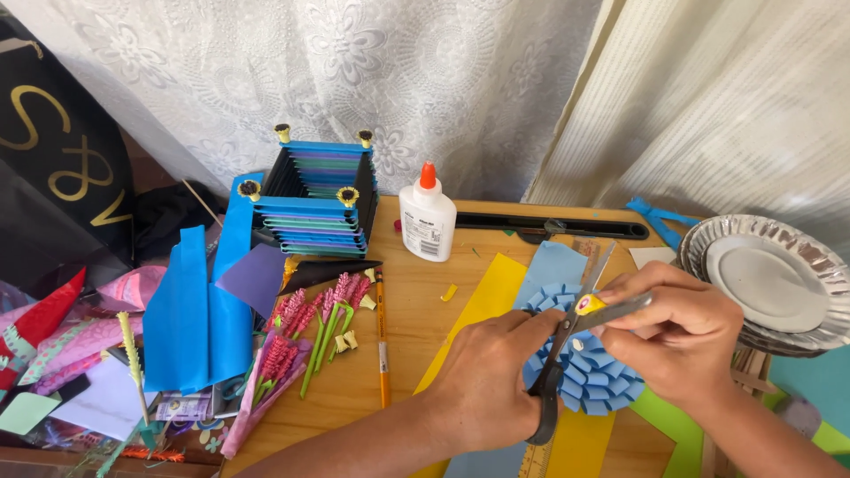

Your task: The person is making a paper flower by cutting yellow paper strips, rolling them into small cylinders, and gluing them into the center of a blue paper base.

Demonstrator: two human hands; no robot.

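My left hand (491,376) grips the black handles of a pair of scissors (567,341). Its grey blades are spread apart and point up to the right. My right hand (686,336) pinches a small yellow paper roll (586,305) right at the blades' pivot. Under both hands lies a blue layered paper flower (593,376), on light blue paper (553,265) and yellow paper (487,305) on the wooden table (416,292).
A white glue bottle (428,221) with an orange cap stands at the back. Left of it is a blue stacked-paper box (314,204). Pink paper flowers with green stems (305,332), a pencil (382,336) and blue sheets (190,310) lie left. Foil plates (775,279) sit right.
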